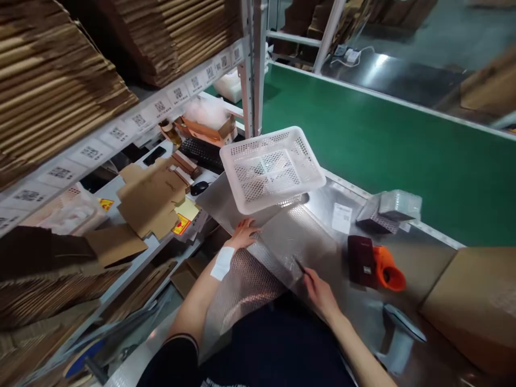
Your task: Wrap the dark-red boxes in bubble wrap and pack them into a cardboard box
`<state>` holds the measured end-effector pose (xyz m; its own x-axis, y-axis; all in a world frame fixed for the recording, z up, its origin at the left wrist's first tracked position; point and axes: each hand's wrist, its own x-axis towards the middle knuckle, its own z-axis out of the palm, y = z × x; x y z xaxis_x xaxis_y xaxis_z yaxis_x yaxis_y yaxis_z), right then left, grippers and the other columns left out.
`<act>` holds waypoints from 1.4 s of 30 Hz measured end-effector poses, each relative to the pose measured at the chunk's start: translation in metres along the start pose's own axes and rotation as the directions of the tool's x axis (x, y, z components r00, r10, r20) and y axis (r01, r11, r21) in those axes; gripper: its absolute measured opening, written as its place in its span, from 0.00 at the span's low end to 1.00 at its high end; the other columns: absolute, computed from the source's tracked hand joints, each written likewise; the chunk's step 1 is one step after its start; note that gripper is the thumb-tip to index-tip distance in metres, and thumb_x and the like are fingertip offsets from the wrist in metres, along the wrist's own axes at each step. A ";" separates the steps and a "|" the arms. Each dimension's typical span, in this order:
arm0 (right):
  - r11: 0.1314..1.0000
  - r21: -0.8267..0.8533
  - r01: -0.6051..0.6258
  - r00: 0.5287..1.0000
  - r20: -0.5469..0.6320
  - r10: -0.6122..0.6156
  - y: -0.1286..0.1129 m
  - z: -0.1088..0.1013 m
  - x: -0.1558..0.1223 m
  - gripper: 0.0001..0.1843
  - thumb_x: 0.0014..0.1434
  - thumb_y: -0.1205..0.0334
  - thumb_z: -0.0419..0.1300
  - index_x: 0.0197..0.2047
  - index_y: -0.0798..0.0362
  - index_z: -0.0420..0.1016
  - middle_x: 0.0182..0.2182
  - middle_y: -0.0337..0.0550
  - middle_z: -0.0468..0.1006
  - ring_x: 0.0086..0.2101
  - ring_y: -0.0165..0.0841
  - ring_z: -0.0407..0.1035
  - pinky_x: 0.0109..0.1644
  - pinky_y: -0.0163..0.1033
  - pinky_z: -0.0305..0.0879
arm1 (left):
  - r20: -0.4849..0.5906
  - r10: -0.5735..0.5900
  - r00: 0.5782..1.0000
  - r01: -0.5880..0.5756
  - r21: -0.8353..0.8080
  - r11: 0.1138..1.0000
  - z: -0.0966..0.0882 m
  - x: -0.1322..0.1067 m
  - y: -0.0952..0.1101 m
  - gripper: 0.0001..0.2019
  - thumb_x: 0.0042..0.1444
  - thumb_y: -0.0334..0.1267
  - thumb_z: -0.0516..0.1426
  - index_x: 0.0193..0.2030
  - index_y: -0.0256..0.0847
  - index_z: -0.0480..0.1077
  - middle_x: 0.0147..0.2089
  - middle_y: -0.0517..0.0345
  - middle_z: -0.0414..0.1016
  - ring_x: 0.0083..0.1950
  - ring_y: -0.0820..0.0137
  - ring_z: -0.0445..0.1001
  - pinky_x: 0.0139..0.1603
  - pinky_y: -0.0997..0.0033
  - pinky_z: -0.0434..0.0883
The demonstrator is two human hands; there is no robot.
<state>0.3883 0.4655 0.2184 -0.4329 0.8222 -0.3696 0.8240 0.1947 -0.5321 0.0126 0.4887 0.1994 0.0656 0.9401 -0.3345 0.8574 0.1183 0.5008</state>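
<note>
Left hand (244,235): Laid palm-down at the left side of the wrap, fingers spread and nothing gripped. If the pressure is eased, the sheet may be allowed to slide.

Right hand (320,293): Fingers are curled around a slim dark tool (299,264), its tip held over the wrap. Whether a blade is carried cannot be told; if the tip is sharp, the plastic could be snagged, or the left hand nicked by a swing across.

Bubble wrap (300,232): Spread over the metal bench (423,255) between the two hands and draped toward the dark shirt (278,338). The sheet could be dragged askew by its own hanging part, or caught by the clothing.

White basket (278,200): Seen just beyond the left hand, near the green belt (382,145). It could be shoved toward the belt if the left arm is thrust forward.

Dark red box (360,260): Stood beside an orange holder (389,269), right of the right hand. Both could be knocked by a wide sweep of that arm.

Clear packages (401,205): Stacked at the belt's edge, the upper one set off-centre. It could be toppled by a jolt to the bench.
</note>
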 end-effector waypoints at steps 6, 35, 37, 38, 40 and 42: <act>0.985 -0.165 0.048 0.982 0.189 -0.016 -0.126 0.042 0.072 0.27 0.75 0.64 0.46 0.72 0.52 0.69 0.56 0.55 0.82 0.47 0.44 0.81 0.51 0.43 0.73 | 0.008 0.017 1.000 -0.017 0.000 1.000 -0.001 0.003 -0.003 0.26 0.57 0.35 0.68 0.63 0.52 0.78 0.75 0.50 0.59 0.74 0.49 0.59 0.74 0.42 0.61; 0.929 -0.360 -0.088 0.982 0.125 0.142 0.031 0.071 -0.106 0.31 0.73 0.67 0.45 0.74 0.46 0.68 0.42 0.48 0.82 0.33 0.38 0.81 0.37 0.39 0.77 | 0.103 -0.061 0.993 0.055 0.058 0.997 -0.016 0.000 0.000 0.27 0.59 0.37 0.68 0.65 0.55 0.76 0.77 0.51 0.56 0.75 0.47 0.57 0.73 0.43 0.60; 0.954 -0.282 -0.102 0.992 0.043 0.119 0.046 0.072 -0.127 0.30 0.73 0.65 0.43 0.72 0.47 0.71 0.40 0.48 0.83 0.33 0.39 0.81 0.36 0.41 0.79 | 0.093 -0.057 0.994 0.051 0.061 0.997 -0.017 -0.001 0.002 0.26 0.60 0.35 0.68 0.65 0.51 0.76 0.76 0.49 0.57 0.75 0.47 0.57 0.73 0.42 0.59; 0.969 -0.223 -0.109 0.994 -0.019 0.107 0.047 0.073 -0.129 0.30 0.73 0.63 0.42 0.72 0.47 0.71 0.43 0.49 0.84 0.36 0.41 0.82 0.39 0.43 0.80 | 0.087 -0.052 0.995 0.047 0.060 0.997 -0.017 -0.001 0.002 0.25 0.60 0.35 0.67 0.65 0.49 0.76 0.76 0.48 0.57 0.74 0.46 0.56 0.73 0.41 0.59; 0.990 -0.089 -0.110 0.985 -0.140 0.097 0.037 0.071 -0.112 0.29 0.74 0.57 0.43 0.71 0.50 0.71 0.53 0.52 0.83 0.47 0.44 0.82 0.50 0.48 0.81 | 0.069 -0.049 0.996 0.045 0.054 0.997 -0.015 -0.003 0.002 0.24 0.60 0.34 0.67 0.64 0.48 0.77 0.76 0.47 0.57 0.74 0.46 0.57 0.72 0.41 0.60; 0.994 0.007 -0.105 0.979 -0.175 0.104 0.011 0.067 -0.071 0.30 0.74 0.51 0.48 0.72 0.54 0.70 0.62 0.54 0.78 0.56 0.45 0.78 0.59 0.49 0.78 | 0.012 -0.064 0.998 0.063 0.049 0.997 -0.007 -0.009 0.003 0.25 0.60 0.35 0.67 0.64 0.50 0.76 0.75 0.48 0.58 0.73 0.48 0.60 0.71 0.44 0.62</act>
<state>0.4040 0.3733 0.1877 -0.2741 0.9187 -0.2842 0.8623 0.1039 -0.4956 0.0109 0.4829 0.2092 0.0171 0.9268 -0.3753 0.8838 0.1615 0.4392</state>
